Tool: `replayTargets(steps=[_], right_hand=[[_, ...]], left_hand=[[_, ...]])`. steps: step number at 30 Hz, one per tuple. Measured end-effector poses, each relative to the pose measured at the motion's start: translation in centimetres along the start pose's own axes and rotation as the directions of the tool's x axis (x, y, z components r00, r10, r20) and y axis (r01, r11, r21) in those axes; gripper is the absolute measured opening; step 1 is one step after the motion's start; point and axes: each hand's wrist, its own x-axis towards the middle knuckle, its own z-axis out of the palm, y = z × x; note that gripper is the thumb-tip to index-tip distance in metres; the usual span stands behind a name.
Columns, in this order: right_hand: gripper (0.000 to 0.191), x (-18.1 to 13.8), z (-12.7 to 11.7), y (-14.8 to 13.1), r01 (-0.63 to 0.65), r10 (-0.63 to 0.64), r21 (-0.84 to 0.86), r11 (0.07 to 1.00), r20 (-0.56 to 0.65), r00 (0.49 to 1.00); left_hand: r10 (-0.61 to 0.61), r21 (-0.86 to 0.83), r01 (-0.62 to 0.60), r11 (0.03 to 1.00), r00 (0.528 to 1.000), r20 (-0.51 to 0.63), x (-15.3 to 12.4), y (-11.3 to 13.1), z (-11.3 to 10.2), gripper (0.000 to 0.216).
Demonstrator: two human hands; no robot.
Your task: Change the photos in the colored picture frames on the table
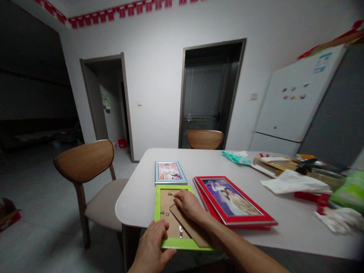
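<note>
A green picture frame (158,201) lies face down at the table's near edge, its brown backing board and stand (184,223) showing. My left hand (153,242) grips the frame's near left corner, fingers curled over its edge. My right hand (189,203) rests on the backing, fingertips pressed together at a small metal tab near the top edge. Just right lies a red frame (236,201) with a photo, stacked on another red frame. A blue frame (170,172) with a photo lies behind the green one.
The white table (136,197) carries papers, bags and clutter (298,178) at the right. A wooden chair (85,163) stands at the left, another chair (204,139) at the far side. A white fridge (295,102) stands at the right; two doorways open in the far wall.
</note>
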Motion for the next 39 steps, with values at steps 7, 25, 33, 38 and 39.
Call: replayTargets(steps=[7, 25, 33, 38, 39], right_hand=[[0.016, 4.9, 3.5, 0.3, -0.196, 0.196, -0.028, 0.980, 0.001, 0.981], [0.029, 3.2, 0.9, 2.5, -0.258, 0.265, 0.362, 0.896, 0.031, 0.964], [0.027, -2.7, -2.9, 3.0, -0.171, 0.357, 0.751, 0.637, -0.091, 0.930], [0.045, -4.8, -3.7, 0.9, -0.159, 0.516, 0.960, 0.230, 0.018, 0.856], [0.048, -5.3, -3.4, 0.1, -0.193, 0.502, 0.969, 0.156, 0.090, 0.860]], left_hand=[[-0.030, 0.030, 0.029, 0.999, 0.998, 0.050, 0.0, 0.0, 0.1, 0.042], [-0.012, 0.206, -0.026, 0.978, 0.983, 0.182, 0.6, 2.3, 0.2, 0.048], [0.068, 0.100, -0.083, 0.992, 0.987, 0.146, 1.9, 4.1, 1.6, 0.048], [0.015, -0.350, -0.082, 0.933, 0.982, -0.190, 2.9, 6.8, -1.6, 0.015], [-0.043, -0.482, -0.070, 0.873, 0.974, -0.221, 3.2, 7.5, -1.6, 0.014]])
